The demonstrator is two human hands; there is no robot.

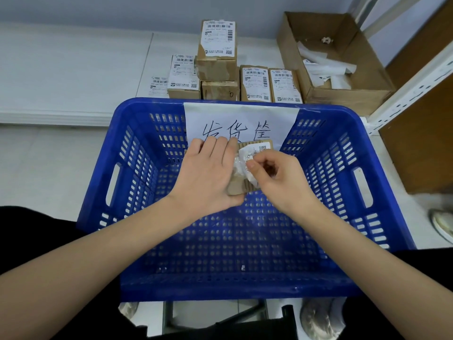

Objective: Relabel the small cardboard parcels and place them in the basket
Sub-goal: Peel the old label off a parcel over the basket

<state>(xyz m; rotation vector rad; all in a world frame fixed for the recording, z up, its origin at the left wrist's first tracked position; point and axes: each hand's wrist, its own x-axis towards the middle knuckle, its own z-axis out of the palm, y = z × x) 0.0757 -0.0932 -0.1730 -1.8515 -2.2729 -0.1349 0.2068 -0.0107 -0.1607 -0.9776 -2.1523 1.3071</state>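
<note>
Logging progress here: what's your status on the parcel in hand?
Left hand grips small parcel over blue basket. Right hand fingers pinch the crumpled old label, partly peeled. Basket holds no parcels yet. Nothing blocking.

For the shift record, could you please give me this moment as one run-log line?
left hand: holds parcel over basket | right hand: pinches label, part peeled | basket: no parcels inside

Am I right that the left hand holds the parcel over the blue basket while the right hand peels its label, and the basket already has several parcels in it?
Not quite. In the head view the blue basket holds no parcels. The rest stands: the left hand holds the parcel over it while the right hand peels the label.
</note>
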